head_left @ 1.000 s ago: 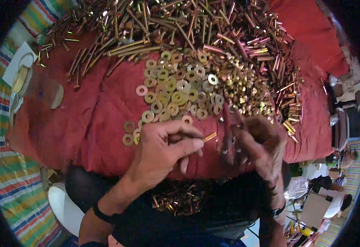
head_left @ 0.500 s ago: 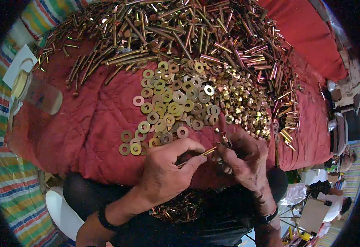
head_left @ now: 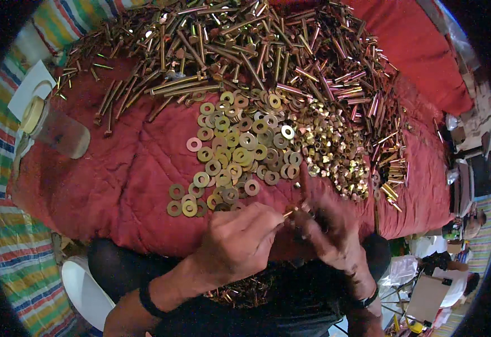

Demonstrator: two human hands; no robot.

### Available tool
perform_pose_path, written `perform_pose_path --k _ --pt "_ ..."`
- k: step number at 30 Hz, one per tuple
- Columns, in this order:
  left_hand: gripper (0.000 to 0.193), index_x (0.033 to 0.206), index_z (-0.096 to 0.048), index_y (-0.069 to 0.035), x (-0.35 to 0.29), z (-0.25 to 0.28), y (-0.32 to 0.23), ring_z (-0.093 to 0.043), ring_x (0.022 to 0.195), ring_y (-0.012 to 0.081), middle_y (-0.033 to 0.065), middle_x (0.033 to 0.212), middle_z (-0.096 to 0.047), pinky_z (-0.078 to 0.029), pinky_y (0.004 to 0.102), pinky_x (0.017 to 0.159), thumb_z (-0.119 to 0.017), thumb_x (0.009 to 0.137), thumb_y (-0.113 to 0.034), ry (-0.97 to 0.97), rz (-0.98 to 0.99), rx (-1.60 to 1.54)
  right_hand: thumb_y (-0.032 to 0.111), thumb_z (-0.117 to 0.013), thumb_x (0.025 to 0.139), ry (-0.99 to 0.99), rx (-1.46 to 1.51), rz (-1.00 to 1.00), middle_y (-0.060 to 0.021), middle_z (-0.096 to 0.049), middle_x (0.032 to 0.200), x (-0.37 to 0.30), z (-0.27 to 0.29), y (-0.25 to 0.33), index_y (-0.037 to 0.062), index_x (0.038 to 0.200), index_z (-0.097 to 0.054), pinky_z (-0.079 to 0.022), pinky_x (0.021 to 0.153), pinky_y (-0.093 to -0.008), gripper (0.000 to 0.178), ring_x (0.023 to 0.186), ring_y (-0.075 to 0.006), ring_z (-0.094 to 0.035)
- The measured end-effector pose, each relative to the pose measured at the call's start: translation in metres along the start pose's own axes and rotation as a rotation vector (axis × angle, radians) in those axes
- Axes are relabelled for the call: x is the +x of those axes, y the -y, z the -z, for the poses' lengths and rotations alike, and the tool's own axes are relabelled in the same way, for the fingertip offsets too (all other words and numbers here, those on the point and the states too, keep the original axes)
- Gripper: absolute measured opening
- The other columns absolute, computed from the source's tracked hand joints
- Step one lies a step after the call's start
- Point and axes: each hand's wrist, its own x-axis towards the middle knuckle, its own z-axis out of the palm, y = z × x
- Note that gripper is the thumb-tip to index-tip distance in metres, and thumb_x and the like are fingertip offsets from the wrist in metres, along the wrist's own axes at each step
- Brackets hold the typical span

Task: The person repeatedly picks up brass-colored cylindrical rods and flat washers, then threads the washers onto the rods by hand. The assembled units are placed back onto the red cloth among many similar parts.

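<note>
The left hand [head_left: 237, 244] is curled with its fingertips pinched on a thin brass-coloured bolt [head_left: 288, 213], whose tip pokes out toward the right hand. The right hand [head_left: 329, 233] is blurred; its fingers are bunched at the bolt's end, but whether they grip anything there cannot be told. The two hands meet just above the person's lap, at the near edge of a red quilted cloth [head_left: 122, 180].

Just beyond the left hand's knuckles lies a loose spread of flat washers [head_left: 228, 154], some overlapping. Beyond the right hand sits a heap of small nuts [head_left: 329, 154], touching the washers' edge. Farther still, a wide pile of long bolts [head_left: 245, 50] runs across the cloth. Well off to the left of the left hand, a clear jar with a pale lid [head_left: 54, 129] lies on its side.
</note>
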Motion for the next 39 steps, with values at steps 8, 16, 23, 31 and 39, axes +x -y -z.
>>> perform_pose_path --k 8,16,23,31,39 --pt "0.020 0.088 -0.067 -0.006 0.004 0.005 -0.006 -0.070 0.072 0.0166 0.0065 0.085 -0.072 -0.055 0.0313 0.068 -0.084 0.077 -0.006 -0.071 0.277 -0.214 0.024 -0.054 0.107 -0.300 0.753 0.057 -0.0120 -0.066 0.083 0.006 -0.009 0.018 0.0067 0.099 -0.057 -0.056 0.066 -0.0358 0.019 0.066 -0.0232 -0.063" --pt "0.019 0.087 -0.061 -0.004 0.006 0.004 -0.015 -0.054 0.058 0.0030 -0.0028 0.070 -0.061 -0.041 0.0202 0.053 -0.080 0.086 -0.003 -0.027 0.541 -0.713 0.035 -0.047 0.111 -0.528 1.139 -0.055 -0.0132 -0.068 0.102 0.028 -0.034 0.022 0.0063 0.103 -0.055 -0.059 0.083 -0.0422 0.031 0.089 -0.0296 -0.071" --pt "0.019 0.086 -0.063 -0.003 0.005 0.005 -0.014 -0.059 0.057 0.0048 0.0008 0.073 -0.066 -0.045 0.0220 0.050 -0.082 0.085 -0.005 -0.041 0.621 -0.770 0.043 -0.038 0.112 -0.395 1.460 -0.049 -0.0149 -0.067 0.117 0.031 -0.046 0.024 0.0058 0.103 -0.056 -0.055 0.094 -0.0435 0.043 0.098 -0.0274 -0.069" --pt "0.017 0.086 -0.064 -0.001 0.008 0.011 -0.013 -0.059 0.058 0.0070 0.0043 0.074 -0.065 -0.046 0.0225 0.050 -0.081 0.084 -0.002 -0.109 0.655 -0.887 0.041 -0.058 0.105 -0.329 0.929 -0.130 -0.0071 -0.069 0.097 0.021 -0.025 0.002 -0.0017 0.105 -0.071 -0.050 0.080 -0.0333 0.045 0.085 -0.0162 -0.061" --pt "0.017 0.086 -0.064 0.000 0.011 0.022 -0.010 -0.059 0.057 0.0080 0.0048 0.074 -0.065 -0.046 0.0227 0.049 -0.081 0.084 0.000 -0.117 0.703 -0.975 0.013 -0.084 0.086 -0.556 0.842 -0.110 -0.0046 -0.072 0.097 0.021 -0.011 0.006 -0.0016 0.120 -0.066 -0.052 0.070 -0.0252 0.041 0.079 -0.0117 -0.066"
